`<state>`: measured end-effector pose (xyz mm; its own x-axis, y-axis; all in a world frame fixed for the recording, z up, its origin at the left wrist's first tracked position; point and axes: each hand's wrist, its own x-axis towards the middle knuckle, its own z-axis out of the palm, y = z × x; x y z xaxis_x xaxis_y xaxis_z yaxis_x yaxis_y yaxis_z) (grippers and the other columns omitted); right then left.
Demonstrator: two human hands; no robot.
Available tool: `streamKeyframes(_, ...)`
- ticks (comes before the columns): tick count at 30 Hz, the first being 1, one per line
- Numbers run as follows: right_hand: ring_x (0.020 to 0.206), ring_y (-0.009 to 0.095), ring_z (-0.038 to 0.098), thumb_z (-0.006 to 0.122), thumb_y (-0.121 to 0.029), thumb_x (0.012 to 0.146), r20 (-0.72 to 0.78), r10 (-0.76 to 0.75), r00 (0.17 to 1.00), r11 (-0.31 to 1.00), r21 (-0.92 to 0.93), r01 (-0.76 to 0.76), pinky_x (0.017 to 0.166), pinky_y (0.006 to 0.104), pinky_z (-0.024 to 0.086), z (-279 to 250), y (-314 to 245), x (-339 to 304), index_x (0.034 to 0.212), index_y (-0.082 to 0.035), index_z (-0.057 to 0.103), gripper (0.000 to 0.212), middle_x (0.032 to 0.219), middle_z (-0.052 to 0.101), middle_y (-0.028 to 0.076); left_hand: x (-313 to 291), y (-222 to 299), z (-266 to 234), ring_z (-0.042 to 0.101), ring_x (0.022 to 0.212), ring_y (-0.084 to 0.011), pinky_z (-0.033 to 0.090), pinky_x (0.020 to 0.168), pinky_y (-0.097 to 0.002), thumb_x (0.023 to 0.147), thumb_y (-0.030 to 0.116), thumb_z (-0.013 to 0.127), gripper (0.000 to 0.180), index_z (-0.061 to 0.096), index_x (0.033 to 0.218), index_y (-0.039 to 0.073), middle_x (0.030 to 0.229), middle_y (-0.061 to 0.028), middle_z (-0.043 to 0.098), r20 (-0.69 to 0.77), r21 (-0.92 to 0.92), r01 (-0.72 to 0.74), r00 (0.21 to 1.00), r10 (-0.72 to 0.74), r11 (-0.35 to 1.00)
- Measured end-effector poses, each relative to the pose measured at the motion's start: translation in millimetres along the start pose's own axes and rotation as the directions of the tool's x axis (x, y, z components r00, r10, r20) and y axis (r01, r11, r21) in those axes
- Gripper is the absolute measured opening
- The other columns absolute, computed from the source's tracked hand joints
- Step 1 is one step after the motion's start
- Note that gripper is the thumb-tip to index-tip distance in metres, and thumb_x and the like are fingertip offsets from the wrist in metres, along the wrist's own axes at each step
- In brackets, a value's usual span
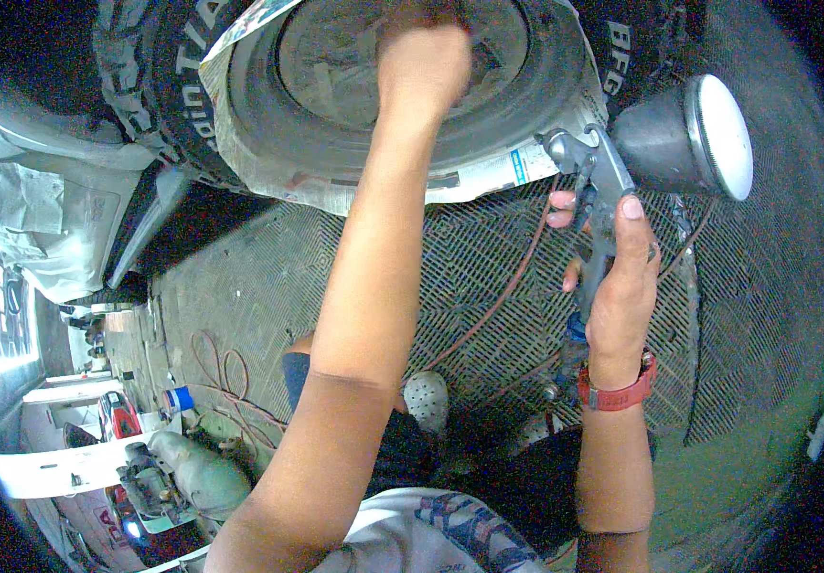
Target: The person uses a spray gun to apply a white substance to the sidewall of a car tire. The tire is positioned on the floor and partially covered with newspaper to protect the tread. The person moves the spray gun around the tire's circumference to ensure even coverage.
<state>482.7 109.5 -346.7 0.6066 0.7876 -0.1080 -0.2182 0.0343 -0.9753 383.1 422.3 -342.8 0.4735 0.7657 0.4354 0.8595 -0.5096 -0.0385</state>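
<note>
My right hand (619,286) is wrapped round the handle of a metal spray gun (608,177). A grey cup with a white lid (723,137) sits on the gun, tilted to the right. My left hand (426,62) reaches to the middle of a grey wheel rim (326,143); its fingers are in shadow and turned away, so their grip does not show. Newspaper (469,180) is tucked round the rim, covering part of the black tyre (168,76). The gun's nozzle end is close to the newspaper's lower right edge.
A reddish air hose (502,320) runs over the patterned floor mat (268,258) and coils at the left. A grey-green compressor tank (200,475) and a blue-and-white can (178,398) stand at lower left. Silvery vehicle bodywork (49,210), partly papered over, is at the left.
</note>
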Motion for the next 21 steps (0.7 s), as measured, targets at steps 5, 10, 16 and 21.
streamKeyframes(5, 0.094, 0.014, 0.072, 0.042, -0.053, 0.114, 0.038, -0.004, 0.999, 0.999, 0.035, 0.003, 0.055, 0.0269, 0.051, -6, 2, 1, 0.136, -0.004, 0.068, 0.06, 0.112, 0.078, 0.009, -36, -6, -21, 0.077, 0.089, -0.0454, 0.063, 0.081, -0.058, 0.099, 0.026, 0.056, 0.034, 0.077, 0.116, 0.005, 0.106, -0.0255, 0.077, -0.142, 0.082, 0.154, 0.98, -0.142, 0.985)
streamKeyframes(10, 0.093, 0.016, 0.074, 0.039, -0.053, 0.114, 0.01, -0.008, 1.0, 1.0, 0.008, 0.008, 0.054, 0.0288, 0.053, 0, -1, -1, 0.135, -0.002, 0.068, 0.062, 0.114, 0.079, 0.014, -64, -69, -18, 0.075, 0.077, -0.0459, 0.06, 0.069, -0.0577, 0.1, 0.023, 0.059, 0.086, 0.015, 0.173, 0.012, 0.093, -0.0265, 0.077, -0.3, 0.112, 0.166, 0.946, -0.126, 0.98)
streamKeyframes(16, 0.097, 0.018, 0.075, 0.041, -0.052, 0.114, 0.037, -0.012, 0.999, 1.0, 0.002, 0.012, 0.054, 0.029, 0.053, -5, 4, 3, 0.136, -0.002, 0.068, 0.061, 0.116, 0.079, 0.014, -93, -115, 9, 0.075, 0.081, -0.0471, 0.058, 0.071, -0.0602, 0.104, 0.026, 0.057, 0.078, 0.02, 0.171, 0.012, 0.106, -0.029, 0.076, -0.099, 0.157, 0.299, 0.953, -0.286, 0.941)
streamKeyframes(21, 0.099, 0.018, 0.074, 0.041, -0.053, 0.114, 0.06, -0.002, 0.998, 1.0, 0.023, 0.001, 0.054, 0.0288, 0.053, 6, 3, -1, 0.136, -0.002, 0.068, 0.062, 0.117, 0.078, 0.014, -131, -203, 98, 0.074, 0.088, -0.0494, 0.058, 0.078, -0.0599, 0.105, 0.03, 0.057, 0.067, 0.034, 0.165, 0.013, 0.111, -0.0304, 0.075, -0.014, 0.157, 0.262, 0.965, -0.264, 0.952)
